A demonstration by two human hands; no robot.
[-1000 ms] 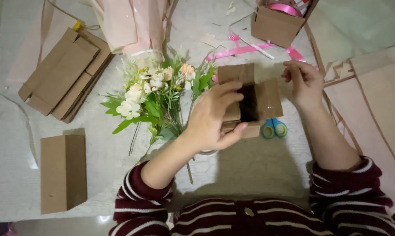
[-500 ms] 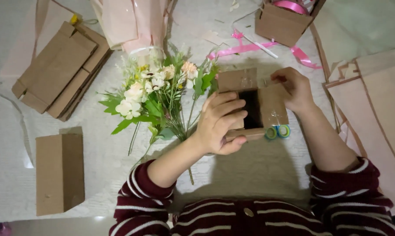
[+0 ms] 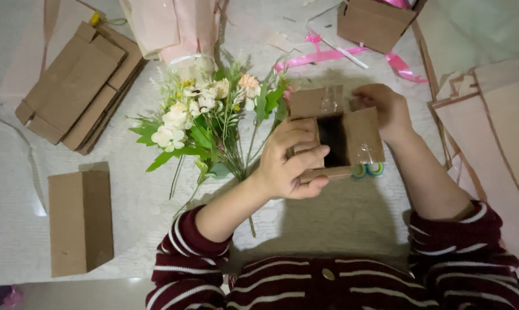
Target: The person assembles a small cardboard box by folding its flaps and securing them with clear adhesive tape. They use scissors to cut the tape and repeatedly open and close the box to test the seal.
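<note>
Brown cardboard box (image 3: pixel 351 135), open-topped, is steadied above the desk (image 3: pixel 340 218): left hand (image 3: pixel 291 161) and right hand (image 3: pixel 383 106) grasp opposite flaps.

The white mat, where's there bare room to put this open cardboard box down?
Bare mat lies just below the open box, toward the striped sleeves, and between the flat box and the bouquet. Crowded up top: ribbon, folded cardboard stack, pink paper.
</note>
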